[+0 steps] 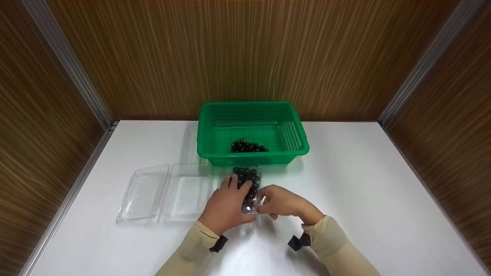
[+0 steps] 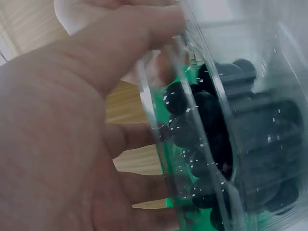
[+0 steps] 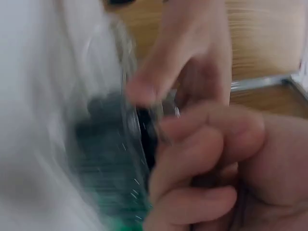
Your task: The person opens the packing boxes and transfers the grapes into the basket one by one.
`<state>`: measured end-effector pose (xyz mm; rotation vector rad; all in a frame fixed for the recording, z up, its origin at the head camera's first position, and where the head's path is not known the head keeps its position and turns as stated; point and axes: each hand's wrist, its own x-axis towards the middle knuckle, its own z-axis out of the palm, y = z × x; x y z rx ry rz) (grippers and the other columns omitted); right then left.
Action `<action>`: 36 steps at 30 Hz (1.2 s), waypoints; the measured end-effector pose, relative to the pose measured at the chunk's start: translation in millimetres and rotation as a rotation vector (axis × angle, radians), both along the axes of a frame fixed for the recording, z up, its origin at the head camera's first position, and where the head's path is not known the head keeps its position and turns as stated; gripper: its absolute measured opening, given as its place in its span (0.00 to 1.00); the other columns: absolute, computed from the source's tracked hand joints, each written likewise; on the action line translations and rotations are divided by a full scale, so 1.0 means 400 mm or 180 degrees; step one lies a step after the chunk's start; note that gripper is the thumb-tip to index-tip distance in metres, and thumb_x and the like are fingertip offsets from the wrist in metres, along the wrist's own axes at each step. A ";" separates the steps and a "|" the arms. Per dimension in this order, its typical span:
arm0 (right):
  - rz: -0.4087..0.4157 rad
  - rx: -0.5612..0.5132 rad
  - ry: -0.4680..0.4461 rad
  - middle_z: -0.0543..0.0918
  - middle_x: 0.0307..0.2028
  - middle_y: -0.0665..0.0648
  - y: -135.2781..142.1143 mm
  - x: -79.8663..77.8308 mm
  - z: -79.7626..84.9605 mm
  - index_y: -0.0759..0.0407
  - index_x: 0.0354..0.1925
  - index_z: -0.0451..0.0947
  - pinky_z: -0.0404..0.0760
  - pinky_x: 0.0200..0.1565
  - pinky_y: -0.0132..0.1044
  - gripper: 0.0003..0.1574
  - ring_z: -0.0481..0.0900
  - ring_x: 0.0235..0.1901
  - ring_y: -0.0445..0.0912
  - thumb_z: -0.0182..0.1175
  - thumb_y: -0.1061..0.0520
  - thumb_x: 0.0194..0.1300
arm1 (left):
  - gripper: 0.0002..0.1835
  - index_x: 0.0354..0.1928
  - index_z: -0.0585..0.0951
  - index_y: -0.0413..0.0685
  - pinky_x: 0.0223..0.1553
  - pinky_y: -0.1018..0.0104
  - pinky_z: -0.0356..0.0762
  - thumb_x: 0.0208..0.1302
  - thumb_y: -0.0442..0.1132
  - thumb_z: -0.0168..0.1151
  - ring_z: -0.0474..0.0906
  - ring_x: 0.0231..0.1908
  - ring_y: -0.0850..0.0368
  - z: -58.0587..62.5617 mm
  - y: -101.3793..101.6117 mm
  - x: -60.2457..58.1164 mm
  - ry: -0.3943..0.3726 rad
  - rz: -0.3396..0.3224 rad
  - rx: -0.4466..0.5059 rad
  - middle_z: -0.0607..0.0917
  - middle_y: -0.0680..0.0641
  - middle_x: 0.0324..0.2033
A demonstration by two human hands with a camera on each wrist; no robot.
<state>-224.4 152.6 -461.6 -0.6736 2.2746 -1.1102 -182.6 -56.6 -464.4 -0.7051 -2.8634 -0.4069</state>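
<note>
A clear plastic clamshell box (image 1: 251, 205) holds dark grapes (image 1: 251, 176) and stands just in front of the green basket. My left hand (image 1: 229, 205) grips this box from the left, its fingers spread over the upper face and its thumb at the near corner. In the left wrist view the box's double rim (image 2: 204, 130) runs beside that thumb. On the right side, my right hand (image 1: 282, 201) pinches the box's edge with curled fingers. The right wrist view is blurred, and its fingers (image 3: 192, 159) hide part of the rim.
Behind the box stands a green plastic basket (image 1: 297, 147) with more dark grapes (image 1: 247, 146) inside. To the left, another clear clamshell box (image 1: 165, 191) lies opened out flat on the white table (image 1: 364, 199). Wood-patterned panels (image 1: 245, 53) enclose the back and sides.
</note>
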 end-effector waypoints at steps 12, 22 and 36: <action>0.0105 0.0568 0.0104 0.83 0.27 0.54 0.034 -0.008 0.024 0.58 0.43 0.78 0.78 0.29 0.38 0.08 0.78 0.26 0.46 0.57 0.60 0.65 | 0.52 0.74 0.71 0.46 0.49 0.43 0.84 0.52 0.65 0.78 0.69 0.67 0.28 -0.001 0.013 0.008 -0.0085 0.0085 -0.0018 0.71 0.26 0.67; 0.0029 0.0442 0.0118 0.79 0.24 0.50 0.057 -0.015 0.013 0.64 0.43 0.71 0.76 0.26 0.34 0.10 0.77 0.23 0.44 0.63 0.61 0.70 | 0.49 0.75 0.71 0.48 0.51 0.45 0.84 0.55 0.60 0.78 0.68 0.68 0.29 0.003 0.017 0.008 -0.0190 0.0144 -0.0062 0.70 0.26 0.69; 0.0258 0.0742 0.0486 0.76 0.21 0.46 0.064 -0.030 0.002 0.53 0.31 0.75 0.72 0.30 0.37 0.11 0.72 0.23 0.40 0.59 0.54 0.73 | 0.48 0.76 0.70 0.50 0.52 0.46 0.84 0.57 0.62 0.76 0.68 0.69 0.29 0.005 0.021 0.014 -0.0145 0.0179 -0.0231 0.70 0.26 0.70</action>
